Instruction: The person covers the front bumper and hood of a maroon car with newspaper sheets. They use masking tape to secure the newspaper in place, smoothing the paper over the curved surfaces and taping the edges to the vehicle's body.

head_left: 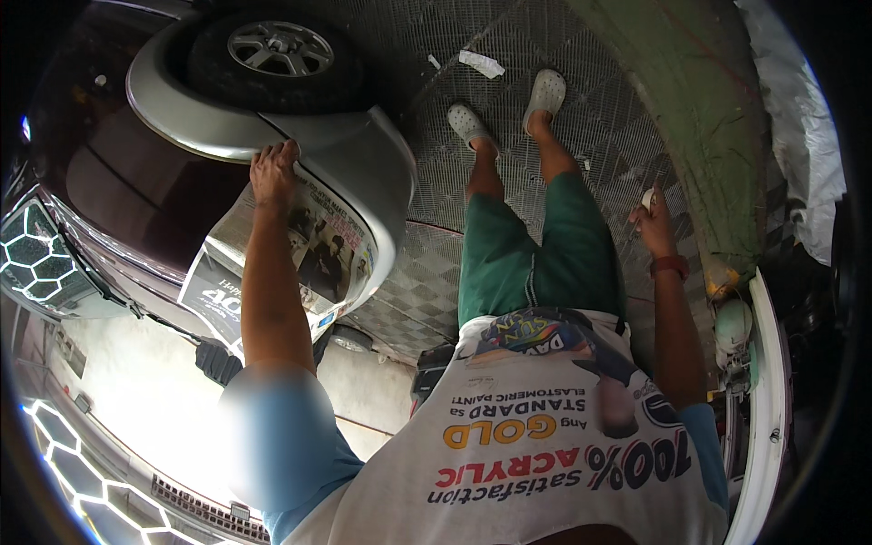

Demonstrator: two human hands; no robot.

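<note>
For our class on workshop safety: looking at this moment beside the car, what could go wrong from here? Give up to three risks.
1. The left hand alone presses the newspaper sheet against the silver fender; if it lifts, the sheet may slip and leave the panel uncovered.
2. The right hand has only a fingertip grip on a small pale object, which could drop onto the textured floor.
3. A paper scrap lies near the feet and might cause a slip.

Left hand (272, 173) flat, fingers spread, arm outstretched; right hand (652, 222) raised at side, fingers curled closed.
</note>
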